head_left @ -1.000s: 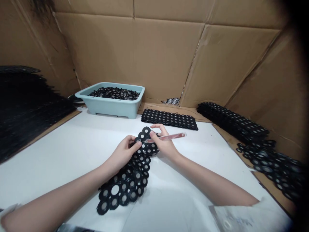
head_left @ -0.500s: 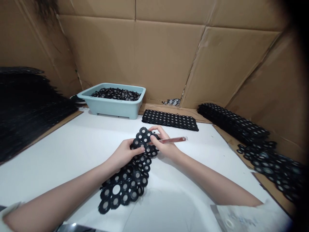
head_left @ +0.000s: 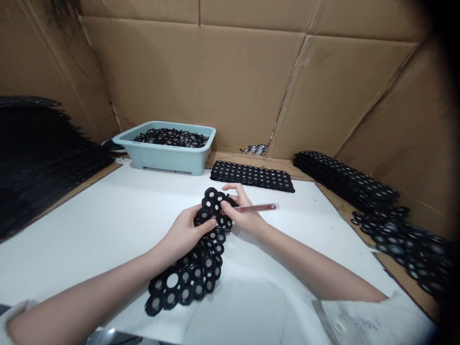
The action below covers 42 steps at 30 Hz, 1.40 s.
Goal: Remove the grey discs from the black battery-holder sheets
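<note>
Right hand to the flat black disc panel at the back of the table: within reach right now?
Probably yes: the panel lies just beyond the right hand on the white tabletop. But its fingers hold a red tool against the linked discs.

Creased brown cardboard walls point(head_left: 244, 86) behind white tabletop point(head_left: 305, 206); cardboard strips point(head_left: 391, 267) along edges.
</note>
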Available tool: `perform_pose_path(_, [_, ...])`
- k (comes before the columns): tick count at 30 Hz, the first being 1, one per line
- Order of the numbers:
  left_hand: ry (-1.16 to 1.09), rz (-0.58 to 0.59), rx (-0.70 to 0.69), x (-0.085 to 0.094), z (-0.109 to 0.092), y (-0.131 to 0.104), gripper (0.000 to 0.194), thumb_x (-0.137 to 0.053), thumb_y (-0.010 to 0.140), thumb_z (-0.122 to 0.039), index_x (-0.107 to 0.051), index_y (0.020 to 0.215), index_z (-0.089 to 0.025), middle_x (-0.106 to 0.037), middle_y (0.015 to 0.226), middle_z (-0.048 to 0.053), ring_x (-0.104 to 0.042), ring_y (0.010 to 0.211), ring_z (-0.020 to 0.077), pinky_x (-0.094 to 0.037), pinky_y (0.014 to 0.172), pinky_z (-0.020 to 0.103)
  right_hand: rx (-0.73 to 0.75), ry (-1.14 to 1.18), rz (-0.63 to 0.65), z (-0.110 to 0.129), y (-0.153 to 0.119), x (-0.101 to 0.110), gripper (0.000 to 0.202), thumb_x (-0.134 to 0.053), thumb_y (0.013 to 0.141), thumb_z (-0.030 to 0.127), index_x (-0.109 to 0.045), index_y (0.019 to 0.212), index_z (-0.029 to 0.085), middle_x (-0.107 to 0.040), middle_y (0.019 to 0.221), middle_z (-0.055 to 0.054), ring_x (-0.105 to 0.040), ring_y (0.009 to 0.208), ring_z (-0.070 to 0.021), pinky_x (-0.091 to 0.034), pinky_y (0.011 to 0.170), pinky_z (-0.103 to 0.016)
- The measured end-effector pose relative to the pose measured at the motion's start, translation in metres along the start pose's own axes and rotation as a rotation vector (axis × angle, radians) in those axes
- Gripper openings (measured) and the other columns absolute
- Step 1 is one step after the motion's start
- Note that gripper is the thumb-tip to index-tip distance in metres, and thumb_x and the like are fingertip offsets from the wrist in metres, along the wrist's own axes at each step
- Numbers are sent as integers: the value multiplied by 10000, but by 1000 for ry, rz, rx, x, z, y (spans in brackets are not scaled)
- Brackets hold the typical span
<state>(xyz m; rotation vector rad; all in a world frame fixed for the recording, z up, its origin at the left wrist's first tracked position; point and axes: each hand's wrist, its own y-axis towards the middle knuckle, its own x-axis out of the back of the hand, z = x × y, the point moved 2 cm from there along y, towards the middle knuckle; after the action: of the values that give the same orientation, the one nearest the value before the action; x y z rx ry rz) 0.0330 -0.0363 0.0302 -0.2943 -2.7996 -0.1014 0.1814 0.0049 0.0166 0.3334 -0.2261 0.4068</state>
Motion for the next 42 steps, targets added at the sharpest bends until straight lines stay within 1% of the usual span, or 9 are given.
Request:
perform_pose_path(2, [-76,16,45,1,4,3,250,-541,720,-301,-565,929,-165,-640,915,46,-575,855,229,-412,750,318,-52,123,-28,-1,3,4,282,-444,810,368,-340,1047,255,-562,745,23,-594,642,-139,-434,547,-250])
perform_pose_path(7, [-213,66,153,2,12,7,323,-570,705,-330,-568,985,-167,-640,960,63,-577,899,242,-408,792,344,-113,226,-31,-3,8,4,238,-494,776,376,-404,946,236,-563,698,29,-615,658,-156,-427,550,-243])
perform_pose_path(10, [-271,111,190,2,12,7,331,-576,705,-319,-567,992,-154,-638,964,73,-572,916,244,-405,809,350,-157,346,-29,-6,9,3,218,-495,773,381,-427,908,225,-560,654,30,-591,614,-146,-398,520,-223])
perform_pose_path(15, [-341,161,258,4,12,9,301,-600,694,-306,-575,952,-154,-639,948,74,-590,847,224,-412,775,334,-322,589,-26,-19,13,4,232,-512,752,409,-464,879,221,-522,617,33,-530,539,-122,-337,455,-191])
perform_pose_path(18, [-359,156,253,4,14,10,291,-594,697,-300,-574,955,-165,-642,942,68,-590,845,217,-413,770,327,-320,621,-39,-22,14,4,244,-516,747,432,-487,860,218,-523,667,26,-529,570,-116,-341,462,-187])
perform_pose_path(25, [-263,117,204,2,16,10,299,-581,694,-313,-571,943,-147,-639,937,78,-582,868,236,-408,788,349,-209,526,-80,-14,5,-7,308,-451,769,510,-416,910,238,-512,632,40,-514,504,-119,-361,437,-199])
perform_pose_path(33, [-322,152,223,2,14,9,256,-585,693,-295,-571,906,-154,-640,934,69,-583,859,220,-404,783,328,-78,257,-167,-8,3,-1,266,-378,819,485,-438,887,235,-467,625,35,-535,573,-131,-377,467,-204])
perform_pose_path(37, [-311,125,227,2,14,9,237,-592,690,-293,-586,886,-160,-649,879,50,-585,828,211,-400,764,318,-84,202,-66,-7,0,-2,254,-346,836,472,-396,952,253,-494,656,32,-527,569,-135,-376,492,-225])
perform_pose_path(42, [-268,67,246,3,17,9,217,-573,698,-291,-592,874,-165,-652,866,40,-584,831,222,-402,732,310,20,-131,69,0,-4,-3,220,-385,846,365,-395,1028,242,-549,780,9,-507,667,-136,-371,613,-264])
